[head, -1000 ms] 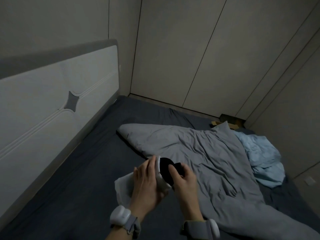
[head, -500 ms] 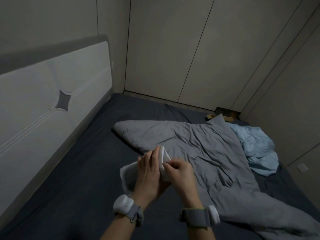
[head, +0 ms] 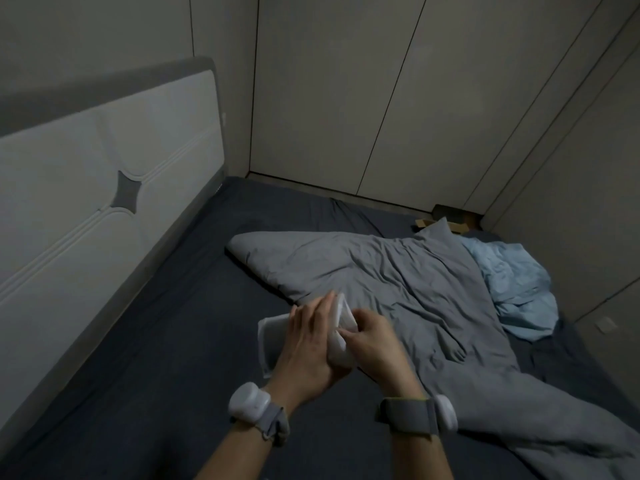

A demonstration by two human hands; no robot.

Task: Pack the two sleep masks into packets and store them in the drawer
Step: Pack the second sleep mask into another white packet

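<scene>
Above the bed (head: 166,313), lower centre of frame: the left hand (head: 308,344) clasps a white packet (head: 272,336); the right hand (head: 375,344) pinches its edge with fingers (head: 350,336) together.

The bed (head: 138,358), under a dark navy sheet, has its padded headboard (head: 104,174) along 9 o'clock. A rumpled grey duvet (head: 398,282) lies on it from the centre toward 5 o'clock. A crumpled light-blue cover (head: 512,289) touches the duvet at 3 o'clock.

White packet (head: 272,341); grey duvet (head: 381,271), pale blue cloth (head: 512,289) right of it, dark navy sheet (head: 156,341) beneath; cream headboard (head: 86,161), grey star patch (head: 128,192).
</scene>
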